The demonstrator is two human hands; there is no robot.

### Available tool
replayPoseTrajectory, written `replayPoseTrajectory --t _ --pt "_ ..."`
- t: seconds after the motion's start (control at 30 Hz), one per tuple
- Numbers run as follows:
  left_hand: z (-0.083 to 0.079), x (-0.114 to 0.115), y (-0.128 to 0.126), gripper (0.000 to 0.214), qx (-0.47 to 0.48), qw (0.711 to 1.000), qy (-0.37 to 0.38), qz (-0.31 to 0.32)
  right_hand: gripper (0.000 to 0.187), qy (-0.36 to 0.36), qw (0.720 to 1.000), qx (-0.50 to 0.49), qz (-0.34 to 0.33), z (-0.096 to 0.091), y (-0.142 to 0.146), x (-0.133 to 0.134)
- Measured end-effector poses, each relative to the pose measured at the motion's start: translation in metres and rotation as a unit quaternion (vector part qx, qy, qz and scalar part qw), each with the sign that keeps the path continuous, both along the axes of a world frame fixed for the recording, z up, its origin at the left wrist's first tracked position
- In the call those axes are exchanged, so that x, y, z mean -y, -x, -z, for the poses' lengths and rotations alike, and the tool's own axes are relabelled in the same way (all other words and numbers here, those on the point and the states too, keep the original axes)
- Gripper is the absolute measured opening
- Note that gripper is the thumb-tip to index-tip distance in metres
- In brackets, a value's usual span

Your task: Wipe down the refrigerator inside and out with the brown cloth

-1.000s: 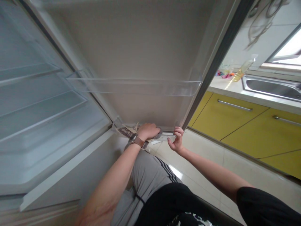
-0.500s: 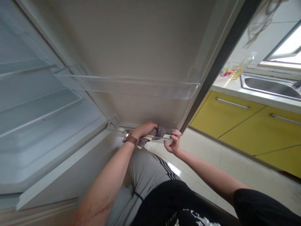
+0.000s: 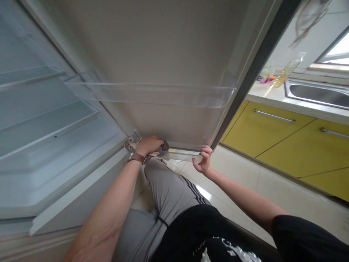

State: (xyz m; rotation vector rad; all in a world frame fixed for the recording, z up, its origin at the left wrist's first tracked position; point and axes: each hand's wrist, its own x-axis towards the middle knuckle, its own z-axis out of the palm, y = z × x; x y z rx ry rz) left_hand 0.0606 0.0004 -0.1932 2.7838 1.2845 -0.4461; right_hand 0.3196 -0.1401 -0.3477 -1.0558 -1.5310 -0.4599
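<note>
My left hand [image 3: 149, 145] is closed on a brown and cream patterned cloth [image 3: 164, 145], pressed down at the left part of the lower clear door shelf [image 3: 182, 156]. Parts of the cloth bulge out on both sides of the hand. At that shelf's right end, my right hand [image 3: 204, 160] has its fingers curled round the corner, with the thumb on the near side. The refrigerator door [image 3: 152, 47] stands open in front of me, its inner face towards me.
Above my hands, an upper clear door shelf [image 3: 152, 95] spans the door. Glass shelves [image 3: 60, 116] fill the refrigerator at left. On the right are yellow cabinets [image 3: 275, 127], a steel sink [image 3: 319, 95] and a tilted-looking bottle of yellow liquid [image 3: 283, 76] on the counter.
My left hand has slid left along the lower door shelf with the cloth, towards the hinge-side corner. My right hand stays at the shelf's right end. The view has shifted slightly.
</note>
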Motion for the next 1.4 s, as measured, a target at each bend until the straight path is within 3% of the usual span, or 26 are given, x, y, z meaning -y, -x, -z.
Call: replayPoseTrajectory --t 0.2,0.33,0.4,0.47,0.57,0.7,0.8,0.97,1.13,1.3,1.4 --pt "-0.005 0.02 -0.023 0.042 0.026 0.999 0.024 -0.037 0.041 -0.002 1.0 -0.009 0.001 0.001 -0.002 -0.004" --pt "-0.001 0.033 -0.059 0.049 0.085 0.99 0.07 -0.092 0.039 -0.003 1.0 -0.013 0.0 0.003 -0.006 -0.006" --pt "0.003 0.039 -0.081 0.047 0.13 0.983 0.114 -0.067 0.038 0.0 1.0 -0.018 -0.004 0.005 -0.007 -0.006" --pt "0.006 0.043 -0.101 0.041 0.192 0.964 0.185 -0.004 0.037 0.007 1.0 -0.02 -0.008 0.007 -0.009 -0.006" --pt "0.008 0.042 -0.114 0.033 0.285 0.912 0.286 0.072 0.037 0.005 1.0 -0.012 -0.02 0.01 -0.01 -0.005" --pt "0.01 0.036 -0.102 0.03 0.368 0.859 0.354 0.022 0.036 -0.01 1.0 -0.006 -0.024 0.01 -0.008 -0.003" --pt "0.011 0.032 -0.089 0.03 0.38 0.844 0.377 -0.032 0.037 -0.011 1.0 -0.003 -0.025 0.008 -0.003 0.001" --pt "0.014 0.021 -0.067 0.032 0.351 0.862 0.362 -0.05 0.037 -0.014 0.999 -0.001 -0.029 0.004 0.003 0.005" --pt "0.013 -0.002 -0.029 0.032 0.296 0.912 0.285 -0.013 0.038 -0.001 1.0 0.0 -0.016 0.008 0.001 0.004" --pt "0.003 -0.005 -0.005 0.033 0.144 0.981 0.126 0.03 0.037 0.001 1.0 -0.001 -0.02 0.01 -0.004 0.001" --pt "-0.003 0.009 -0.01 0.037 0.078 0.996 0.051 0.001 0.036 0.001 1.0 -0.003 -0.016 0.007 -0.007 -0.001"
